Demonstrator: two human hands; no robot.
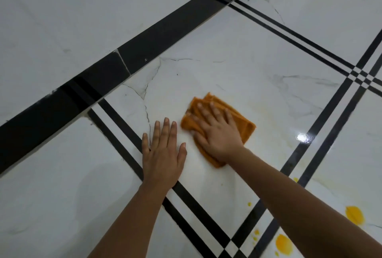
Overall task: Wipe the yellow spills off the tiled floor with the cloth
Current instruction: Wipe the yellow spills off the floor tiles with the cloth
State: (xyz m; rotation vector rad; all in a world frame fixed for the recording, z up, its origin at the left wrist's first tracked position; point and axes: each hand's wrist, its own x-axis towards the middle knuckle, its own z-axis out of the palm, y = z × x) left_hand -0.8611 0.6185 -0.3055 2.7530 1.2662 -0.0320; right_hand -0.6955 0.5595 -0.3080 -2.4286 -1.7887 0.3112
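A folded orange cloth (246, 127) lies flat on the white marble-look tiled floor (237, 75). My right hand (217, 131) presses down on it with straight, spread fingers. My left hand (163, 154) rests flat on the bare tile just left of the cloth, fingers straight. Yellow spills sit at the lower right: one blob (354, 215) beyond my right forearm, another (284, 244) near the bottom edge, and small drops (249, 204) beside the black lines. A faint yellowish smear (266, 111) shows right of the cloth.
Paired black inlay lines (128, 150) cross the floor under my left wrist, and another pair (322, 131) runs on the right. A wide black band (144, 51) crosses diagonally at the back. A bright light glare (302, 137) sits right of the cloth.
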